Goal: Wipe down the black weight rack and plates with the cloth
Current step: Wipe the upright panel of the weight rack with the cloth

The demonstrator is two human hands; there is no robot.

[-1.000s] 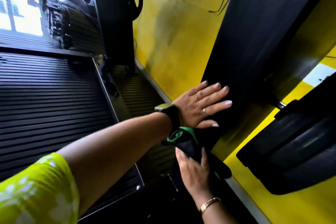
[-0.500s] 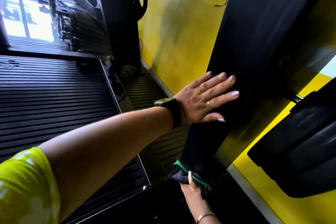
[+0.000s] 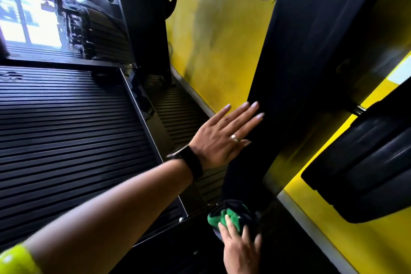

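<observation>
Two hands are on the black rack (image 3: 300, 69). The left hand (image 3: 219, 138) lies flat on its upright, fingers straight and slightly apart. Low down, the right hand (image 3: 241, 249), cut off at the wrist by the frame edge, presses a bunched green and dark cloth (image 3: 216, 218) against the upright's foot. Its fingers lie fairly straight over the cloth and its thumb is hidden. The plates (image 3: 367, 173) at right are blurred, probably stacked, and run out of view.

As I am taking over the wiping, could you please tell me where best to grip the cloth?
Grip the bunched green fold of the cloth with your fingers from the near side, where the right hand lies on it. It is wadded against the black upright, which blocks the far side.
</observation>
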